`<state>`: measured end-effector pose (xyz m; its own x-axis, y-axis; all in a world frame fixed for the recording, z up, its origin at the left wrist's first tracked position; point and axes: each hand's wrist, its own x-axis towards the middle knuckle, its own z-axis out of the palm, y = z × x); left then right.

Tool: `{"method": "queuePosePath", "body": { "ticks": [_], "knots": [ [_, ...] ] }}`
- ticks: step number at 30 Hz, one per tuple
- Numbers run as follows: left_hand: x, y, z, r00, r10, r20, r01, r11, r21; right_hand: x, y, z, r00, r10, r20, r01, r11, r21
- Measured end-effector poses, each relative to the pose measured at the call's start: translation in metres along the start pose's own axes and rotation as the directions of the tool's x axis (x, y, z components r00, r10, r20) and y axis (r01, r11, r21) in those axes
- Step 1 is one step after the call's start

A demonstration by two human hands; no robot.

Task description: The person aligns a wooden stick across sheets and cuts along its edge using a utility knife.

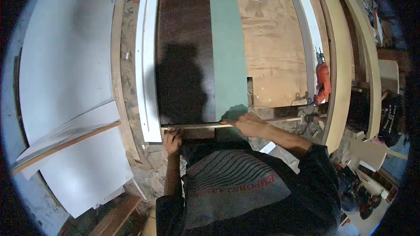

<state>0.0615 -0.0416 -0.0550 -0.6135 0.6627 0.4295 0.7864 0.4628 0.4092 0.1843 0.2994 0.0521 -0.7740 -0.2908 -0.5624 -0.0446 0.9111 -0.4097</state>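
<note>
A thin pale wooden strip (197, 126) lies crosswise along the near edge of a dark brown panel (183, 17). My left hand (173, 140) is closed at the strip's left end, its fingers curled against it. Near the strip's other end, my right hand (250, 125) is closed around a small, thin orange thing (224, 123), whose tip points left along the strip; its kind is too small to tell. Beside the dark panel runs a green band (228, 52). A white rail (147, 61) borders the panel on the left. My head's shadow falls over the dark surface.
An orange-red power drill (323, 78) rests by the right white rail (306, 22). A plywood sheet (278, 48) lies between that rail and the green band. Long yellowish boards (341, 61) stand further right. Large white panels (70, 52) lie on the left, above a littered floor.
</note>
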Motion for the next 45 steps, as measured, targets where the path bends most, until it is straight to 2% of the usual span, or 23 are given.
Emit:
{"method": "queuePosePath", "body": {
  "ticks": [2,4,5,6,8,10,12,14,16,19,20,22,24,27,31,33,34,36,37,39,40,42,45],
  "knots": [
    [0.003,0.007,-0.003,1.0,0.011,-0.021,-0.01,1.0,0.028,-0.002,-0.012,-0.028,0.998,0.009,0.067,-0.016,0.996,0.093],
    [0.023,0.022,-0.014,0.989,-0.145,-0.021,0.142,0.985,-0.097,0.012,-0.027,-0.043,1.0,0.013,0.021,-0.015,0.993,0.116],
    [0.013,0.013,-0.008,0.999,-0.03,-0.039,0.029,0.999,-0.025,0.021,-0.035,-0.047,0.999,0.037,-0.021,-0.034,0.99,0.134],
    [0.017,0.013,-0.012,0.999,-0.027,-0.037,0.026,0.999,-0.019,0.036,-0.041,-0.04,0.999,0.034,-0.025,-0.03,0.99,0.138],
    [0.03,0.021,-0.018,0.996,-0.086,0.0,0.086,0.996,-0.026,0.076,-0.052,-0.014,0.954,-0.083,-0.288,0.14,0.973,0.182],
    [0.015,0.015,-0.01,0.995,-0.093,-0.034,0.092,0.995,-0.046,0.112,-0.071,-0.01,0.973,-0.103,-0.204,0.142,0.972,0.189],
    [0.004,0.01,-0.003,0.97,-0.242,-0.038,0.235,0.962,-0.14,0.138,-0.088,-0.014,0.985,-0.126,-0.118,0.147,0.972,0.184],
    [-0.006,0.005,0.003,0.97,-0.241,-0.029,0.236,0.966,-0.108,0.154,-0.101,-0.017,0.992,-0.122,0.009,0.121,0.988,0.091],
    [-0.016,-0.002,0.008,0.97,-0.241,-0.011,0.239,0.967,-0.083,0.159,-0.104,-0.018,0.992,-0.126,0.014,0.124,0.984,0.129],
    [-0.025,-0.008,0.013,0.963,-0.267,0.019,0.265,0.94,-0.213,0.161,-0.102,-0.022,0.987,-0.158,-0.005,0.156,0.969,0.192],
    [-0.028,-0.006,0.014,0.923,-0.382,0.054,0.371,0.842,-0.39,0.161,-0.102,-0.023,0.983,-0.183,-0.031,0.186,0.958,0.22],
    [-0.017,-0.002,0.009,0.869,-0.48,0.116,0.459,0.699,-0.549,0.164,-0.101,-0.022,0.981,-0.194,-0.023,0.195,0.956,0.218],
    [-0.001,-0.004,0.003,0.988,-0.142,-0.054,0.126,0.963,-0.237,0.17,-0.099,-0.016,0.978,-0.207,-0.019,0.206,0.956,0.211],
    [-0.019,-0.016,0.009,0.996,-0.018,-0.093,0.002,0.985,-0.175,0.175,-0.1,-0.005,0.973,-0.221,-0.061,0.228,0.96,0.162],
    [-0.023,-0.007,0.012,0.98,-0.2,-0.02,0.188,0.95,-0.249,0.171,-0.121,-0.025,0.978,-0.209,-0.025,0.21,0.974,0.087],
    [-0.026,-0.006,0.011,0.892,-0.449,0.047,0.444,0.857,-0.262,0.167,-0.126,-0.024,0.978,-0.201,-0.056,0.202,0.979,0.001],
    [-0.007,-0.006,0.003,0.983,-0.182,-0.03,0.167,0.95,-0.265,0.162,-0.121,-0.02,0.98,-0.191,-0.049,0.191,0.982,-0.002],
    [-0.015,-0.003,0.007,0.921,-0.382,0.076,0.387,0.873,-0.296,0.158,-0.111,-0.01,0.97,-0.213,-0.115,0.212,0.977,-0.016],
    [-0.013,-0.004,0.006,0.921,-0.382,0.071,0.385,0.872,-0.301,0.151,-0.102,-0.004,0.971,-0.211,-0.113,0.21,0.977,-0.022],
    [-0.011,-0.003,0.003,0.972,-0.232,0.036,0.234,0.963,-0.131,0.124,-0.077,0.009,0.961,-0.236,-0.143,0.251,0.963,0.097],
    [-0.004,-0.001,0.001,0.971,-0.235,0.036,0.237,0.962,-0.134,0.113,-0.07,0.008,0.983,-0.178,-0.04,0.181,0.981,0.064],
    [0.01,0.0,-0.003,0.998,-0.065,-0.016,0.064,0.994,-0.087,0.09,-0.052,0.015,0.994,-0.083,0.076,0.076,0.993,0.089],
    [0.007,0.001,0.002,0.997,-0.072,-0.03,0.07,0.996,-0.051,0.031,-0.018,-0.001,0.984,0.035,0.174,-0.072,0.974,0.214]
  ]
}}
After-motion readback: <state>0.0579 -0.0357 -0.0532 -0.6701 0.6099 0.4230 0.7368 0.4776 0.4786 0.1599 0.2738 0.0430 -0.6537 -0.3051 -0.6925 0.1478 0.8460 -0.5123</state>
